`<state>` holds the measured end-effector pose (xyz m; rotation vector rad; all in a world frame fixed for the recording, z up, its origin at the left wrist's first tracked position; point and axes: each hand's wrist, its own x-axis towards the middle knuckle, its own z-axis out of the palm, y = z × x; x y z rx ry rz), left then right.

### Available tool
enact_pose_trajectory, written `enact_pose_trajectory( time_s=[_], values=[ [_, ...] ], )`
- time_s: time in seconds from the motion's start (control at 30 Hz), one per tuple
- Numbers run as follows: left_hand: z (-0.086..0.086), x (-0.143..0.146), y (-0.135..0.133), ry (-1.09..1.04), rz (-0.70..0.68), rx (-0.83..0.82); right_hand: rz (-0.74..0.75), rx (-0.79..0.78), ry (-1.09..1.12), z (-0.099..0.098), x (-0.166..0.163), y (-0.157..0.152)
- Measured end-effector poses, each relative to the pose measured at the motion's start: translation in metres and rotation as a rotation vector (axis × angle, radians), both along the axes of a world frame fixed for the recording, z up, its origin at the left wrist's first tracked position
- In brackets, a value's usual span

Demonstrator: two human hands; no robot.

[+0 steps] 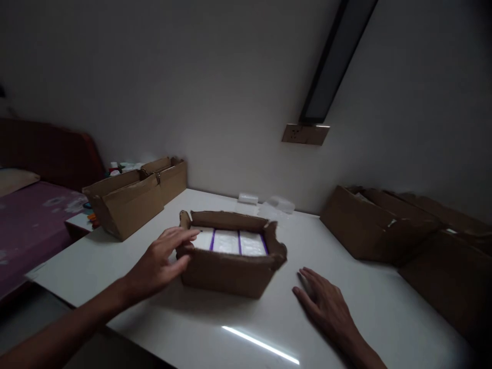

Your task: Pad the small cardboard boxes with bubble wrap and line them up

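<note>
Cardboard, worn and torn along its top flaps, made up the small open box (230,271) that stood in the middle of the white table (192,328). Inside it lay a row of white packets with purple stripes (228,241), packed side by side and filling the box. The left hand (161,261) reached in from the left; its grip was spread, with the fingers stretched over the box's left rim and the thumb against the outer left wall, so that it touched the cardboard without closing on it. The right hand (326,305) lay flat on the table to the right of the box, near it but apart from it, its grip loose and spread with nothing in it.

Beyond the left hand, at the table's far left edge, stood two larger open cartons (130,197) touching each other, with what looked like small bottles (123,166) behind them, though the dim light made that hard to tell. Beyond the right hand and further right lay more brown cartons (376,225), one tipped with its flaps open. Behind the small box, against the wall, sat some clear plastic pieces (269,205). Left of everything was a bed with a purple sheet (31,220). A streak of light (261,344) shone on the table between the two wrists
</note>
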<state>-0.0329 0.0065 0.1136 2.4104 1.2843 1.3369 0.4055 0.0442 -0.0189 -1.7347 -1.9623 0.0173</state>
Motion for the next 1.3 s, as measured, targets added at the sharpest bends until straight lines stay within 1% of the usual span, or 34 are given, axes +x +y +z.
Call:
enact_pose_trajectory(
  time_s=[0.07,0.1,0.13,0.17,0.23,0.3,0.37,0.4,0.47,0.57,0.63,0.67,0.73,0.8,0.87,0.93,1.03,1.1,1.17,1.23,1.3],
  values=[
    [-0.02,0.002,-0.024,-0.013,0.062,0.175,0.068,-0.061,0.144,0.001,-0.009,-0.02],
    [-0.033,0.002,-0.033,-0.035,0.115,0.209,0.101,-0.11,0.217,0.0,-0.014,-0.033],
    [-0.047,0.001,-0.04,-0.072,0.167,0.19,0.13,-0.164,0.281,-0.001,-0.019,-0.046],
    [-0.062,-0.001,-0.045,-0.119,0.218,0.118,0.153,-0.214,0.334,-0.003,-0.025,-0.059],
    [-0.091,-0.004,-0.045,-0.205,0.266,-0.119,0.186,-0.276,0.404,-0.005,-0.038,-0.082],
    [-0.113,-0.002,-0.036,-0.279,0.231,-0.376,0.212,-0.297,0.44,-0.003,-0.052,-0.093],
    [-0.125,0.009,-0.02,-0.353,0.147,-0.565,0.243,-0.286,0.46,0.003,-0.067,-0.09],
    [-0.127,0.016,-0.011,-0.396,0.116,-0.623,0.258,-0.277,0.464,0.007,-0.074,-0.083],
    [-0.126,0.03,0.01,-0.487,0.098,-0.68,0.268,-0.255,0.468,0.015,-0.085,-0.063],
    [-0.12,0.048,0.042,-0.561,0.105,-0.679,0.279,-0.203,0.454,0.02,-0.089,-0.022],
    [-0.116,0.055,0.064,-0.546,0.112,-0.65,0.321,-0.144,0.401,0.018,-0.082,0.008],
    [-0.115,0.058,0.074,-0.53,0.13,-0.635,0.333,-0.113,0.341,0.015,-0.076,0.022],
    [-0.116,0.061,0.089,-0.489,0.185,-0.623,0.287,-0.062,0.19,0.009,-0.058,0.05],
    [-0.119,0.062,0.096,-0.441,0.237,-0.639,0.153,-0.033,0.074,0.005,-0.037,0.077],
    [-0.123,0.06,0.099,-0.406,0.265,-0.666,0.017,-0.019,0.023,0.005,-0.018,0.101],
    [-0.126,0.058,0.099,-0.384,0.273,-0.687,-0.046,-0.023,-0.016,0.007,-0.006,0.124],
    [-0.128,0.055,0.099,-0.368,0.288,-0.687,-0.067,-0.036,-0.102,0.011,-0.004,0.153],
    [-0.127,0.055,0.101,-0.368,0.298,-0.68,-0.087,-0.029,-0.147,0.013,-0.008,0.165],
    [-0.126,0.056,0.101,-0.375,0.295,-0.685,-0.122,0.001,-0.179,0.015,-0.012,0.167],
    [-0.124,0.057,0.101,-0.38,0.281,-0.684,-0.156,0.048,-0.197,0.018,-0.015,0.159],
    [-0.123,0.058,0.101,-0.383,0.259,-0.661,-0.182,0.1,-0.205,0.021,-0.017,0.14]
  ],
)
